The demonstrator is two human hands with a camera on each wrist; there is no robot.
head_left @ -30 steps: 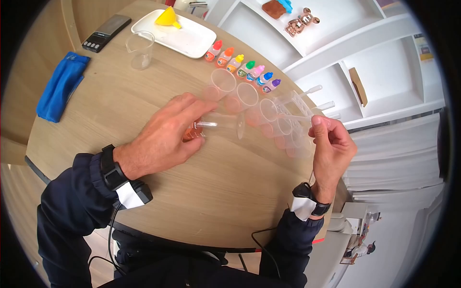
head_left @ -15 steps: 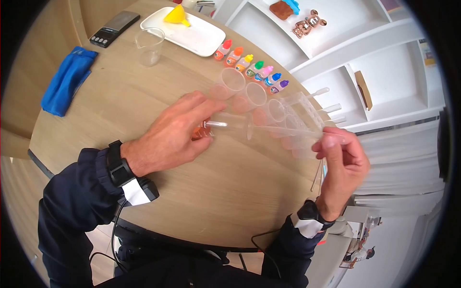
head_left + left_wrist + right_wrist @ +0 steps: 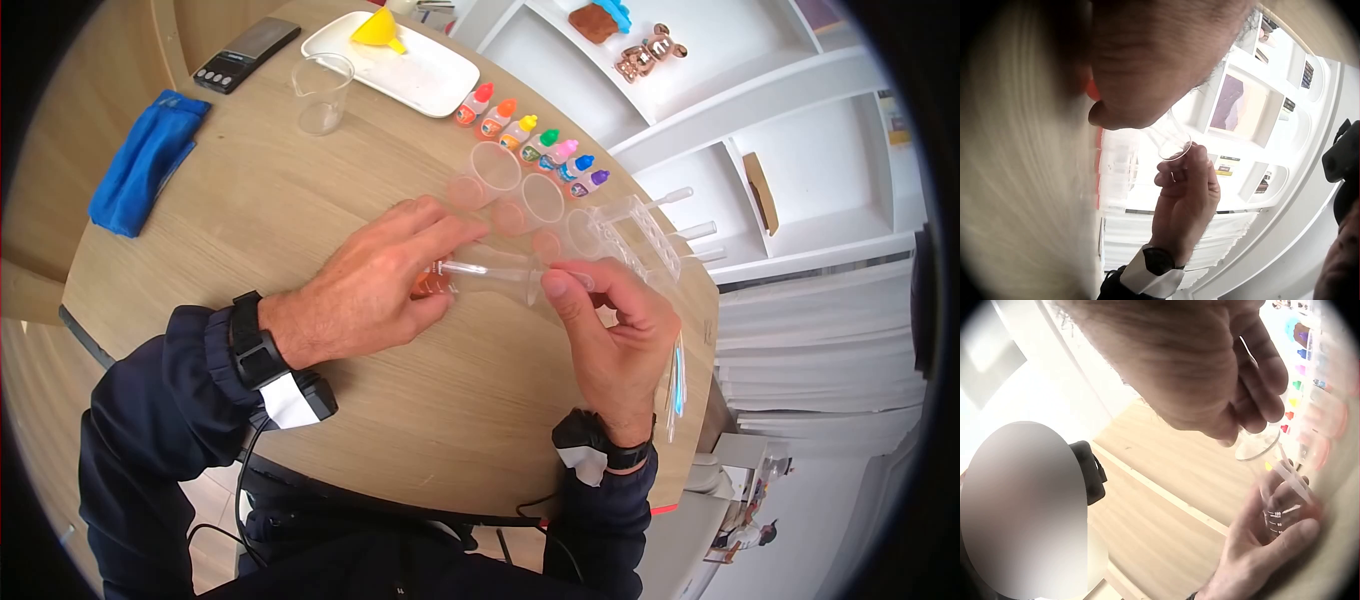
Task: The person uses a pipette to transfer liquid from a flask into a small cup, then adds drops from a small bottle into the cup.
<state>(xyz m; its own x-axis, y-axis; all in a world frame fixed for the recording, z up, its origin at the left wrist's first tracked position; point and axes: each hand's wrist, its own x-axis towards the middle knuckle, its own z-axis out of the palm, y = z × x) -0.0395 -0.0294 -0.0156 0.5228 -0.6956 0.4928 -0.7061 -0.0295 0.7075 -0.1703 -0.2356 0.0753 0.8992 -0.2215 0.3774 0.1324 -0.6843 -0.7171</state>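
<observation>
My left hand (image 3: 365,285) grips a glass conical flask (image 3: 1277,519) with printed volume marks and orange-red liquid low inside. In the head view the flask's neck points right, towards my right hand (image 3: 625,335). That hand pinches the top of a clear plastic pipette (image 3: 1291,477) between thumb and fingers, right at the flask's mouth. Seen from the right wrist, the pipette's stem runs down inside the flask. The left wrist view has the flask's rim (image 3: 1175,156) close to the right fingertips, while the left hand covers most of the flask body.
Behind the hands stand several clear plastic cups (image 3: 542,198) and a row of colour dropper bottles (image 3: 528,130). More pipettes lie on a clear rack (image 3: 640,235) at right. Farther off are a beaker (image 3: 322,95), white tray (image 3: 430,85), yellow funnel (image 3: 377,30), scale (image 3: 248,55) and blue cloth (image 3: 145,165).
My right hand has moved left from beside the cups, bringing the pipette to the flask's mouth and its stem inside. The left hand keeps its grip on the flask.
</observation>
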